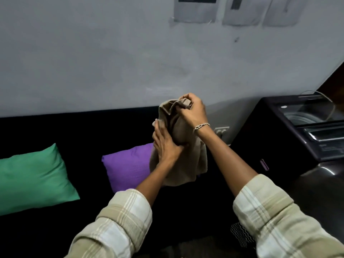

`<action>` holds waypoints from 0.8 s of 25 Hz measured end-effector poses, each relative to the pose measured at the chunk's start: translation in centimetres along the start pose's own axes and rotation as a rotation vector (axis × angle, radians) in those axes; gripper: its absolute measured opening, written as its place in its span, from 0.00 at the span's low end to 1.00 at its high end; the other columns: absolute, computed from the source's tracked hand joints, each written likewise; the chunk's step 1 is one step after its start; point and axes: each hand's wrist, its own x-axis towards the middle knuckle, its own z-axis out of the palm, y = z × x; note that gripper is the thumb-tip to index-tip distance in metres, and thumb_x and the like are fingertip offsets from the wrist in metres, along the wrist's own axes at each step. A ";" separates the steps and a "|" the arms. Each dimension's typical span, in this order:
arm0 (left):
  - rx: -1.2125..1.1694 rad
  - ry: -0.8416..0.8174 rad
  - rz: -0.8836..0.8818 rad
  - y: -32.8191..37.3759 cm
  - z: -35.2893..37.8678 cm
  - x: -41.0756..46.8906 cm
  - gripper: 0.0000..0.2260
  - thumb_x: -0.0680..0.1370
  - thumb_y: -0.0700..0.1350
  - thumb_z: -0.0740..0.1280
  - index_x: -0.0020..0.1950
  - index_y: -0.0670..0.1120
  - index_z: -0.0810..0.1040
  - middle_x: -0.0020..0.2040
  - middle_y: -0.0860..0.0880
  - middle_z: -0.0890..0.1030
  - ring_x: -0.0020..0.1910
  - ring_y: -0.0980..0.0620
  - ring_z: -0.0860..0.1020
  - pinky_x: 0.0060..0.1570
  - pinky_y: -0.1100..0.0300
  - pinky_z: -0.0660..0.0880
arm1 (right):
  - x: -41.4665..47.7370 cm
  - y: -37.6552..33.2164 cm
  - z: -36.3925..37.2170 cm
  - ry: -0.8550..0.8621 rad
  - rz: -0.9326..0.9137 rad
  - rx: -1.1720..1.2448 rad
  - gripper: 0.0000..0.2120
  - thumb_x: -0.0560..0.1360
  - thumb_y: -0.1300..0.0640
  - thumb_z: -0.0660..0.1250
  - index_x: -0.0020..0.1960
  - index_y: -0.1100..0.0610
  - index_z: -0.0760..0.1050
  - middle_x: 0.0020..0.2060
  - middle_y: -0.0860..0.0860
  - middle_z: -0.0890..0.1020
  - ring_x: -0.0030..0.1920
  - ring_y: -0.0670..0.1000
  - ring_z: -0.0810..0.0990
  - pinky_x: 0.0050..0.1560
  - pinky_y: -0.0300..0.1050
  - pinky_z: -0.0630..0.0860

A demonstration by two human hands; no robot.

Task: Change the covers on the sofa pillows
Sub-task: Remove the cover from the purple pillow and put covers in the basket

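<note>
Head view: beside a dark washing machine (279, 138), a green pillow (33, 175) and a purple pillow (126, 168) lie apart on the black sofa (74, 131), the purple one partly hidden by the raised beige cover (186, 164), whose bunched top the right hand (193, 110) grips and whose middle the left hand (165, 144) clasps.
</note>
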 end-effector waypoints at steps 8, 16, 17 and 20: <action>0.101 0.055 0.076 0.6 -1.4 -0.1 0.18 0.69 0.32 0.65 0.55 0.48 0.80 0.56 0.48 0.77 0.55 0.43 0.70 0.53 0.50 0.69 | -5.0 2.9 -6.7 -0.176 0.056 -0.599 0.20 0.68 0.65 0.64 0.58 0.56 0.76 0.54 0.58 0.76 0.54 0.59 0.77 0.54 0.46 0.73; -0.227 -0.193 0.287 4.9 1.4 -6.2 0.29 0.73 0.40 0.69 0.73 0.48 0.66 0.73 0.44 0.67 0.71 0.42 0.67 0.70 0.50 0.65 | -7.0 0.9 -15.5 0.174 0.182 0.152 0.01 0.69 0.62 0.69 0.38 0.60 0.79 0.34 0.49 0.80 0.38 0.46 0.76 0.41 0.43 0.73; -0.351 -0.177 0.315 6.0 1.9 -7.8 0.32 0.74 0.43 0.70 0.76 0.49 0.62 0.78 0.46 0.60 0.76 0.46 0.62 0.73 0.53 0.61 | -7.4 0.2 -16.9 0.243 0.217 0.351 0.05 0.72 0.66 0.68 0.38 0.59 0.78 0.35 0.51 0.80 0.39 0.48 0.76 0.42 0.43 0.74; -0.503 -0.120 0.393 9.4 3.3 -14.4 0.38 0.74 0.50 0.72 0.79 0.51 0.56 0.81 0.50 0.52 0.79 0.52 0.53 0.76 0.53 0.56 | -9.6 -0.1 -21.8 0.382 0.348 0.778 0.11 0.77 0.69 0.62 0.39 0.58 0.76 0.30 0.50 0.79 0.31 0.46 0.77 0.34 0.40 0.75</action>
